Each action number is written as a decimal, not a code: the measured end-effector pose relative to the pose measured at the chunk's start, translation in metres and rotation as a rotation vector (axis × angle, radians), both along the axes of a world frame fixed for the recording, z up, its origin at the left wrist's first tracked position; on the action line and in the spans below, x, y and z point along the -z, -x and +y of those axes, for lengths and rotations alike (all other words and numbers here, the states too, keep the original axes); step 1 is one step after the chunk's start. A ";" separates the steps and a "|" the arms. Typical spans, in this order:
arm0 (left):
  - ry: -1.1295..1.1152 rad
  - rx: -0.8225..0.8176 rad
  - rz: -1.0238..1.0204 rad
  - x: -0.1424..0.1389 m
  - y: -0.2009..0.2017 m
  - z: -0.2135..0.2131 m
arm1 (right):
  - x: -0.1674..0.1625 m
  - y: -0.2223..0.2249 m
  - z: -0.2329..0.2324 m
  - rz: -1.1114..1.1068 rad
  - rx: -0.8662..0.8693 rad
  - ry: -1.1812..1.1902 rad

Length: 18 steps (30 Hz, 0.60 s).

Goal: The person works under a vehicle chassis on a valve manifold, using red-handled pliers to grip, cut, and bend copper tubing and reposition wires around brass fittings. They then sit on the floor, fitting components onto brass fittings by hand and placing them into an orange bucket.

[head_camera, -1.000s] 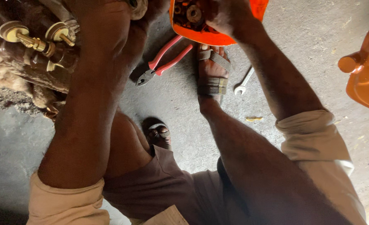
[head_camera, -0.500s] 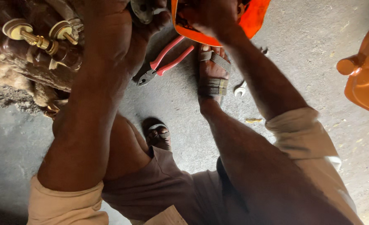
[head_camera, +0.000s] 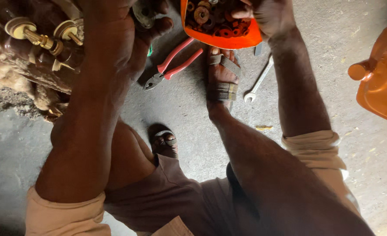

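Observation:
My left hand (head_camera: pixel 128 30) is at the top left, fingers curled around a small grey metal part (head_camera: pixel 143 13) beside a dirty brown machine (head_camera: pixel 32 57) with brass terminal studs. At the top centre my right hand (head_camera: pixel 267 15) reaches into an orange bowl (head_camera: pixel 222 37) holding several rusty washers and nuts, fingers pinched among them; whether it holds one is hidden. The bowl rests above my sandalled foot (head_camera: pixel 222 78).
Red-handled pliers (head_camera: pixel 171 65) lie on the concrete floor between the hands. A small spanner (head_camera: pixel 257 83) lies right of the foot. An orange plastic container (head_camera: pixel 379 83) stands at the right edge. My other sandalled foot (head_camera: pixel 165 142) is lower centre.
The view has shifted so the orange bowl's washers and nuts show. My right hand has moved deeper into the bowl. My left hand stays by the machine.

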State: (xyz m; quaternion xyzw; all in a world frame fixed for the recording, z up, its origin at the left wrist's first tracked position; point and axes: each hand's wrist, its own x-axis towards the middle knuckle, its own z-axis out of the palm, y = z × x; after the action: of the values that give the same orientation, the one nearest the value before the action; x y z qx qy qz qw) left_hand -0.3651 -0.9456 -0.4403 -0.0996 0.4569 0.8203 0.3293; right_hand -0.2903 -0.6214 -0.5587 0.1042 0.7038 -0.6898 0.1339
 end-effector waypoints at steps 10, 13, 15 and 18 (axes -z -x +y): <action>-0.051 0.013 0.042 -0.006 -0.002 0.000 | 0.043 0.022 -0.066 0.057 -0.022 -0.461; -0.055 -0.005 0.054 -0.004 -0.002 -0.001 | 0.056 0.023 -0.080 0.403 -0.228 -0.918; -0.020 -0.018 0.030 -0.005 -0.001 -0.005 | 0.061 0.021 -0.079 0.428 -0.330 -1.003; 0.023 -0.033 0.027 -0.006 0.000 -0.013 | 0.066 0.020 -0.069 0.405 -0.415 -1.057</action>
State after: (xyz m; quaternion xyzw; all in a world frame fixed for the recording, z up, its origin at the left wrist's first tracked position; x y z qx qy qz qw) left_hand -0.3651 -0.9583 -0.4346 -0.0996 0.4691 0.8216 0.3084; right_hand -0.3105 -0.6900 -0.6247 -0.1163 0.9685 -0.2121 0.0592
